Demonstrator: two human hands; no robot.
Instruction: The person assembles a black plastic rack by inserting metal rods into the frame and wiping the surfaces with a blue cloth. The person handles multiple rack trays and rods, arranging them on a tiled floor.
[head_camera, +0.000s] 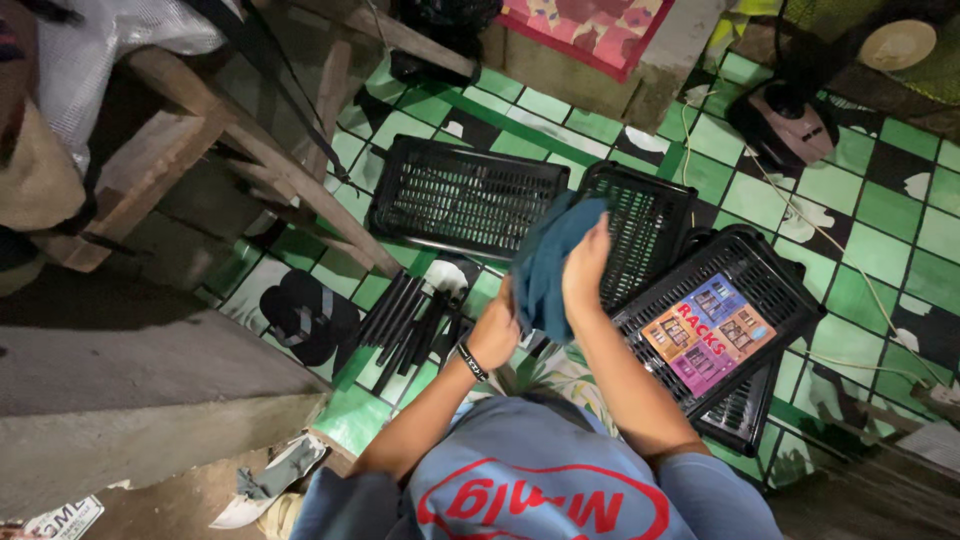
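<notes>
My right hand (586, 272) presses a dark teal cloth (548, 255) against a black plastic slatted tray (645, 225) that leans upright in front of me. My left hand (497, 330), with a black wristband, sits just below the cloth beside the tray's lower edge; whether it grips the tray is hidden by the cloth. Another black slatted tray (460, 195) lies flat on the floor to the left. To the right, stacked black trays (740, 290) carry a colourful printed label.
A bundle of black rods (405, 325) and a black cap (308, 318) lie on the green, white and black tiled floor (860, 200). A wooden frame (270, 160) stands at left, a fan base (785, 125) at upper right, concrete step at lower left.
</notes>
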